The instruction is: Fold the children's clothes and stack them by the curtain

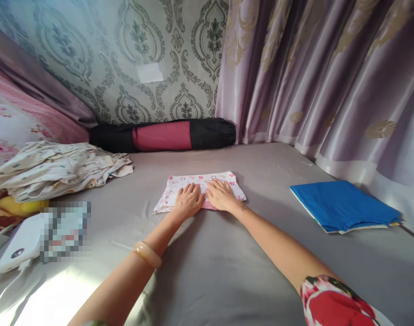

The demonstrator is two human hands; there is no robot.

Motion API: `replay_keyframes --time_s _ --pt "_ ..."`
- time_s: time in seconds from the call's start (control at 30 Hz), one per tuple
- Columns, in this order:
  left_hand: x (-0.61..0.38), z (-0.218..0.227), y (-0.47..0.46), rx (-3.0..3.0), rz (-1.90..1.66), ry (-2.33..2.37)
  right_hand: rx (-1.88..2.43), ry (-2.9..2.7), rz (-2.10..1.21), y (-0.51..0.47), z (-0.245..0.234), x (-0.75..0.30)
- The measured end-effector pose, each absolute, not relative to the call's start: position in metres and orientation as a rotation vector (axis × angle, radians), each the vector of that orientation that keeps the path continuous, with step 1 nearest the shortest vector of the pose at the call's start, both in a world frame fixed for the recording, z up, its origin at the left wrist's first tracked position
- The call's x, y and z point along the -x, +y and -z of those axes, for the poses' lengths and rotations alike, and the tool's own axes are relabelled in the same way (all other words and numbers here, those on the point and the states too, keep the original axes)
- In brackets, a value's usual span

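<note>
A white garment with a pink and red print [193, 179] lies folded flat on the grey bed sheet [261, 244]. My left hand [189, 199] rests palm down on its near left part, fingers stretched out. Beside it, my right hand [221, 194] lies flat on the near right part, its fingers also extended. The two hands almost meet at the thumbs. A bit of pink cloth [208, 205] shows at the near edge between them. A pale bangle [147, 255] circles my left wrist.
To the right lies folded blue cloth [344, 204]. A long black and red bag [162, 136] stretches along the patterned wall. Crumpled printed cloth [64, 165] sits at the left, with a white device with a cable [23, 242] nearer me. Curtains [315, 77] hang at the right.
</note>
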State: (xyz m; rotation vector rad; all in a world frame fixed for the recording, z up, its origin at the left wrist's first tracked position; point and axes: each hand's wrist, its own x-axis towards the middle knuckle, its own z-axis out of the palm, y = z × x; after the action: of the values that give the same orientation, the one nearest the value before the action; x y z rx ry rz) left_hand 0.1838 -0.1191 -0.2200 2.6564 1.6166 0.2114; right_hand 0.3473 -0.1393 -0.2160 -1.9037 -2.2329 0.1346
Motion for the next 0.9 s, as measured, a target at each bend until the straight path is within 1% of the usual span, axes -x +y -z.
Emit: replay_keyframes --time_s 0.07,0.13,0.2,0.27,0.37,0.57,0.9 --pt "-0.175 0.212 -0.108 -2.643 -0.22 1.612 1.928 -2.214 -0.149 -0.132 0.21 -0.361" --pt "-0.163 0.209 -0.096 -2.627 -0.247 1.711 2.009 -2.13 -0.098 -0.124 0.207 -0.376" --pt "-0.151 0.211 -0.085 -2.578 -0.227 1.831 2.089 -2.068 -0.073 -0.119 0.209 -0.388" --pt "-0.141 0.217 -0.078 -2.528 -0.166 1.872 2.147 -2.045 -0.119 -0.116 0.215 -0.396" --pt "-0.133 0.227 -0.072 -2.499 -0.119 1.864 2.191 -2.042 -0.185 -0.114 0.224 -0.399" --pt "-0.133 0.233 -0.07 -2.479 -0.125 1.873 2.206 -2.041 -0.176 -0.113 0.228 -0.399" --pt "-0.138 0.219 -0.069 -2.442 -0.051 1.846 2.215 -2.072 -0.271 -0.112 0.214 -0.392"
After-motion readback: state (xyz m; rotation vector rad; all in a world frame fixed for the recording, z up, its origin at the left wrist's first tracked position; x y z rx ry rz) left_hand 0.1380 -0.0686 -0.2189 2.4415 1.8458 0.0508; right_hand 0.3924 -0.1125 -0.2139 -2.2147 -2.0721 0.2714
